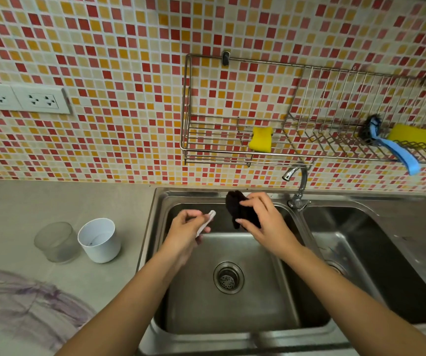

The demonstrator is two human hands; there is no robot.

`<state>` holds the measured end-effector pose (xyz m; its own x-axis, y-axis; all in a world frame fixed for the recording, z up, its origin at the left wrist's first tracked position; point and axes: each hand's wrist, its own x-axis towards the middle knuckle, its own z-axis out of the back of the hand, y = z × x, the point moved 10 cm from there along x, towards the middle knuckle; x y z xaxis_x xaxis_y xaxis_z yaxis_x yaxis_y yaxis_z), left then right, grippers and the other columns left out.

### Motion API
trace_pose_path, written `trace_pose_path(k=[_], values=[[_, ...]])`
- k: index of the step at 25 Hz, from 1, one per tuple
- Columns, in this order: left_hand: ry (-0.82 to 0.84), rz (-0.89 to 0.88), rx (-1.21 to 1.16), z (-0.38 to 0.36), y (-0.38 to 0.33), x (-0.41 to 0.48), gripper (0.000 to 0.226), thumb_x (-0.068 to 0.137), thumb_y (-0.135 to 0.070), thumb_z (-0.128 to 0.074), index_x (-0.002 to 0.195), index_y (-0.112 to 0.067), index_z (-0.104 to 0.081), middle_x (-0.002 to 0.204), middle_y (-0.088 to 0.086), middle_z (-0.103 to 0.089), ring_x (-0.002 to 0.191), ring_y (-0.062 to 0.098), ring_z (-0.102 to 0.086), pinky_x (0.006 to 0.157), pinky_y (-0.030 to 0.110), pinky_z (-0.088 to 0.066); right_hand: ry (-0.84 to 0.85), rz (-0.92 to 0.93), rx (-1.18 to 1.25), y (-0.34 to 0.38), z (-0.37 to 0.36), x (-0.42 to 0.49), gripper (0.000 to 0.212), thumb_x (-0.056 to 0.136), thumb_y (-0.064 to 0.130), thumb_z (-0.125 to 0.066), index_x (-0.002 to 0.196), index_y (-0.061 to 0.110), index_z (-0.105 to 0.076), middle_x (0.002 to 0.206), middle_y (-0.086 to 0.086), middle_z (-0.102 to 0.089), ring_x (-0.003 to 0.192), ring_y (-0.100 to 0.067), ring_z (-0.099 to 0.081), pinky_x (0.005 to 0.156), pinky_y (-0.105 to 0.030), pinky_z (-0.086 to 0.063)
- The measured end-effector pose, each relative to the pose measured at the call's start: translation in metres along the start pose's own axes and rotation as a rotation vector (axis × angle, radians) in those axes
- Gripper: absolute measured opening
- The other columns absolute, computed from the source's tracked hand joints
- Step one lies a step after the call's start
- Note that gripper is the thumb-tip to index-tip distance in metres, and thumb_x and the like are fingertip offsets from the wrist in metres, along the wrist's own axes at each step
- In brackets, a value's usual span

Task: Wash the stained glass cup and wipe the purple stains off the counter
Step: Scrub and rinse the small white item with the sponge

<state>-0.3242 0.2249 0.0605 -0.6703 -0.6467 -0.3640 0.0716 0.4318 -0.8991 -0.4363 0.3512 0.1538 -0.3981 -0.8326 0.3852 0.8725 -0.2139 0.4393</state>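
Over the sink (pixel 232 314), your right hand (pixel 265 222) grips a dark cloth (pixel 240 209), left hand (pixel 183 229) pinches a pale scrap (pixel 208 219); wet the cloth before wiping stains (pixel 27 299).

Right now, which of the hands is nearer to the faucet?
The right hand, gripping a dark cloth just left of the faucet; the left hand, pinching a white piece, is farther left.

Sink (pixel 152 227) at 6 o'clock: brushed stainless steel, dull sheen. Counter (pixel 40 196) at 9 o'clock: smooth, matt grey. Glass cup (pixel 56 241) there: hazy clear glass; white cup (pixel 100 240): smooth, faintly glossy. Dark cloth (pixel 240 211) at centre: matt fabric; white strip (pixel 208 219) at its 9 o'clock: material unclear. Wire rack (pixel 206 129) at 1 o'clock: bright metal.
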Motion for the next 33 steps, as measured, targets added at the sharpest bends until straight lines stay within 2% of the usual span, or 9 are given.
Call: trace_pose_path(k=[6,11,15,20,23,25,28,31,33], values=[[0.049,0.031,-0.240,-0.013,0.001,-0.002,0.014,0.089,0.002,-0.053,0.094,0.002,-0.067,0.087,0.015,-0.066,0.078,0.017,-0.064,0.067,0.017,-0.056,0.042,0.088,-0.197,0.012,-0.008,-0.005,0.034,0.077,0.006,-0.073,0.109,0.003,-0.060,0.123,-0.018,-0.052,0.112,-0.033,-0.055,0.092,-0.037,-0.046],[-0.030,-0.056,0.084,-0.010,-0.006,-0.009,0.010,0.084,-0.003,-0.066,0.094,-0.001,-0.067,0.074,0.009,-0.065,0.064,0.012,-0.059,0.060,0.018,-0.049,0.049,0.090,-0.232,0.015,-0.019,-0.007,0.051,0.077,0.004,-0.070,0.125,0.009,-0.054,0.132,-0.011,-0.052,0.112,-0.032,-0.051,0.099,-0.040,-0.041],[0.051,0.059,-0.022,-0.018,-0.001,-0.014,0.016,0.086,0.010,-0.055,0.079,0.001,-0.068,0.067,0.014,-0.067,0.060,0.013,-0.062,0.058,0.014,-0.052,0.111,0.022,-0.324,0.001,-0.031,-0.008,0.053,0.091,0.012,-0.055,0.141,0.018,-0.038,0.146,-0.004,-0.041,0.114,-0.028,-0.045,0.105,-0.034,-0.034],[0.009,-0.036,0.116,-0.016,-0.006,-0.014,0.018,0.088,0.004,-0.056,0.078,-0.004,-0.068,0.072,0.015,-0.067,0.073,0.021,-0.061,0.074,0.026,-0.049,0.114,0.053,-0.298,0.014,-0.036,-0.005,0.048,0.091,0.013,-0.056,0.138,0.013,-0.044,0.140,-0.009,-0.047,0.107,-0.032,-0.049,0.101,-0.036,-0.038],[-0.076,-0.341,0.483,-0.017,-0.029,-0.025,0.009,0.087,-0.009,-0.064,0.089,-0.009,-0.072,0.077,0.006,-0.072,0.076,0.016,-0.065,0.079,0.027,-0.051,0.165,-0.027,-0.251,0.006,-0.037,0.001,0.050,0.096,0.020,-0.048,0.143,0.018,-0.034,0.145,-0.003,-0.039,0.117,-0.026,-0.040,0.105,-0.028,-0.026],[-0.133,-0.857,0.858,-0.032,-0.061,-0.055,0.015,0.082,-0.007,-0.070,0.097,-0.007,-0.072,0.085,0.005,-0.074,0.078,0.017,-0.069,0.075,0.025,-0.053,0.182,-0.068,-0.129,0.007,-0.038,0.003,0.051,0.095,0.022,-0.050,0.143,0.019,-0.034,0.144,-0.003,-0.040,0.120,-0.026,-0.039,0.104,-0.027,-0.025],[0.067,-1.580,1.303,-0.058,-0.049,-0.102,0.034,0.064,0.004,-0.081,0.097,0.002,-0.072,0.093,0.015,-0.073,0.083,0.024,-0.071,0.075,0.031,-0.058,0.395,-0.040,-0.104,0.010,-0.053,0.001,0.050,0.094,0.024,-0.052,0.141,0.021,-0.037,0.141,-0.003,-0.043,0.124,-0.024,-0.040,0.108,-0.032,-0.026],[0.294,-1.744,1.543,-0.055,-0.020,-0.106,0.042,0.067,0.002,-0.079,0.107,0.003,-0.068,0.102,0.016,-0.071,0.091,0.024,-0.070,0.077,0.030,-0.057,0.714,-0.022,-0.061,0.010,-0.063,-0.006,0.041,0.091,0.024,-0.057,0.132,0.021,-0.050,0.125,-0.003,-0.057,0.114,-0.018,-0.051,0.101,-0.036,-0.039],[0.323,-1.748,1.554,-0.055,-0.016,-0.105,0.038,0.074,0.003,-0.074,0.111,0.003,-0.066,0.105,0.016,-0.071,0.094,0.023,-0.069,0.079,0.031,-0.057,0.778,-0.011,-0.063,0.012,-0.062,-0.004,0.035,0.090,0.023,-0.059,0.124,0.021,-0.056,0.116,-0.002,-0.061,0.106,-0.016,-0.056,0.093,-0.037,-0.045]])
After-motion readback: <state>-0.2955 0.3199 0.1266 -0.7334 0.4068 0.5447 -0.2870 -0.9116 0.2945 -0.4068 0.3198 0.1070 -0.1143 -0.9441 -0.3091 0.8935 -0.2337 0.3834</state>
